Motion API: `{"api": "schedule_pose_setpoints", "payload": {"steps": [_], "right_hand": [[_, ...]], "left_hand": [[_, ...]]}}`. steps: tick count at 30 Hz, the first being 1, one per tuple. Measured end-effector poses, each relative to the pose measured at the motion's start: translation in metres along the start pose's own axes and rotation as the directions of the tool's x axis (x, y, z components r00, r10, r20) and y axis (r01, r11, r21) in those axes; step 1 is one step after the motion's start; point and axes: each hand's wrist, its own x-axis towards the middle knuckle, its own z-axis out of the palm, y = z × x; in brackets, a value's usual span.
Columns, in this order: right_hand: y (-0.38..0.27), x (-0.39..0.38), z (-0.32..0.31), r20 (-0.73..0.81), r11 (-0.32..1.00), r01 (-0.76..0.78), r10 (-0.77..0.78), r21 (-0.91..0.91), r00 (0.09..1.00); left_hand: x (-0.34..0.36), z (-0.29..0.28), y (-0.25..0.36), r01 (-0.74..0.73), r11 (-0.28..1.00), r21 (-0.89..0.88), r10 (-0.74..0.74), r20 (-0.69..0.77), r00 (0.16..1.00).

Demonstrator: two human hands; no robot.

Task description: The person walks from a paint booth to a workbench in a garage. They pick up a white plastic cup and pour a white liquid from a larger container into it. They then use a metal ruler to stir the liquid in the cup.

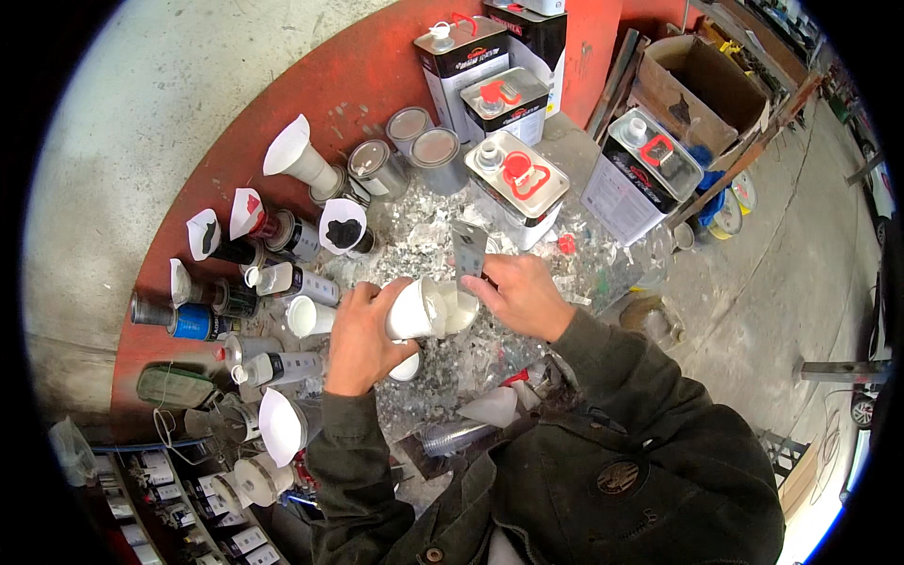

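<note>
My left hand point(365, 331) is wrapped round a white cup point(407, 313) that tips toward the right. Its mouth meets a second pale cup or container point(460, 312), partly hidden behind it. Pinched upright in my right hand point(524, 294) is a flat grey metal strip with markings point(469, 243), held just above that second container. Whether the strip touches it, I cannot tell. Below my left fingers stands another white cup point(406, 363), mostly covered by the hand. A further white cup point(305, 317) lies tilted left of my left hand.
Metal jerrycans with red handles point(517, 179) and round tins point(437, 151) line the bench's far side. Bottles and cans topped with paper funnels point(343, 226) crowd its left. Dried paint crusts the benchtop point(424, 221). A cardboard box point(699, 89) sits at far right.
</note>
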Motion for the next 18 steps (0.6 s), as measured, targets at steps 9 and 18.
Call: {"api": "schedule_pose_setpoints", "payload": {"steps": [9, 18], "right_hand": [[0.0019, -0.0007, 0.0032, -0.018, 0.999, -0.002, 0.003, 0.032, 1.0], [0.0019, -0.0008, 0.0037, -0.004, 1.0, -0.001, 0.001, -0.003, 1.0]], "left_hand": [[0.0008, -0.0047, 0.0037, -0.014, 1.0, 0.017, 0.014, -0.008, 1.0], [0.0011, -0.0078, 0.0058, -0.011, 0.999, 0.037, 0.011, -0.006, 1.0]]}}
